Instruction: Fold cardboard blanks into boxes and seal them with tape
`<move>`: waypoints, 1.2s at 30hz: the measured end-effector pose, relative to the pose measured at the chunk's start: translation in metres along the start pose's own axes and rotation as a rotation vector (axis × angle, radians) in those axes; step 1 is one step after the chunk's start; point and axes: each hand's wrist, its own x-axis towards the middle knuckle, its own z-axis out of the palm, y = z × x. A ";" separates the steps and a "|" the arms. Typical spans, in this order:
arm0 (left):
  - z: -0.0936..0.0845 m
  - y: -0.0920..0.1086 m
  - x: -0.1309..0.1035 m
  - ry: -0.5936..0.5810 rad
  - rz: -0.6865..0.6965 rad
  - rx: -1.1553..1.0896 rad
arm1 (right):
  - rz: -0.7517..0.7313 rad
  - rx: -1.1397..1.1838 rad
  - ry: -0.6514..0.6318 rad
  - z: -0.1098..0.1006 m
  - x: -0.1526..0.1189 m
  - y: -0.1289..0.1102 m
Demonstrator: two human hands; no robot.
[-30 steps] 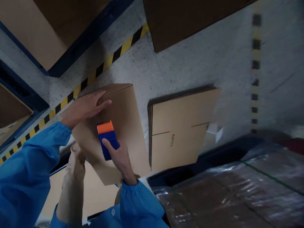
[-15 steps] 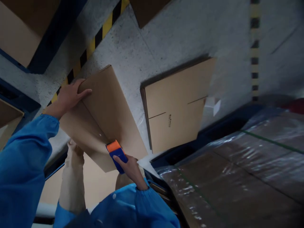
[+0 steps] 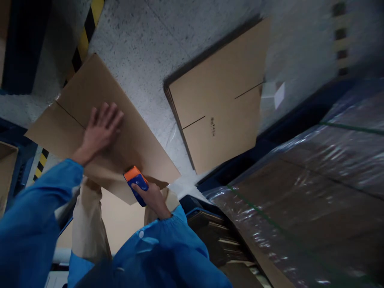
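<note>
A brown cardboard box (image 3: pixel 129 132) stands tilted in front of my legs, a seam running along its upper face. My left hand (image 3: pixel 100 130) lies on that face with its fingers spread, a little blurred. In my right hand (image 3: pixel 153 198) is a blue and orange tape dispenser (image 3: pixel 136 184), held near the box's lower edge with the orange end against the cardboard. Whether tape runs under the dispenser cannot be made out.
A stack of flattened cartons (image 3: pixel 222 96) lies on the grey floor (image 3: pixel 144 52) to the right. Beyond it sits a pallet load in clear wrap (image 3: pixel 315 192) with green straps. Folded cardboard (image 3: pixel 225 244) is at lower right. Yellow-black tape (image 3: pixel 85 34) marks the floor.
My left hand has moved from the box's far left edge onto its upper face, nearer the dispenser. The view has shifted, so the stack and pallet load appear higher. My right hand still holds the dispenser.
</note>
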 end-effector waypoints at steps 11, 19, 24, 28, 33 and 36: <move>0.075 0.048 -0.001 -0.098 0.011 0.025 | 0.012 -0.061 -0.097 -0.012 -0.007 -0.014; 0.066 0.058 0.014 -0.076 -0.035 0.151 | 0.011 -0.040 -0.116 -0.026 -0.017 0.064; 0.064 0.067 0.018 -0.080 -0.069 0.239 | 0.173 -0.147 -0.164 -0.030 -0.035 0.178; 0.063 0.078 0.019 -0.049 -0.047 0.196 | 0.233 -0.197 -0.201 -0.037 -0.042 0.239; 0.063 0.083 0.021 0.012 0.003 0.216 | 0.189 -0.182 -0.203 -0.038 -0.022 0.258; 0.066 0.079 0.024 0.049 0.042 0.289 | 0.163 -0.132 -0.185 -0.031 0.005 0.253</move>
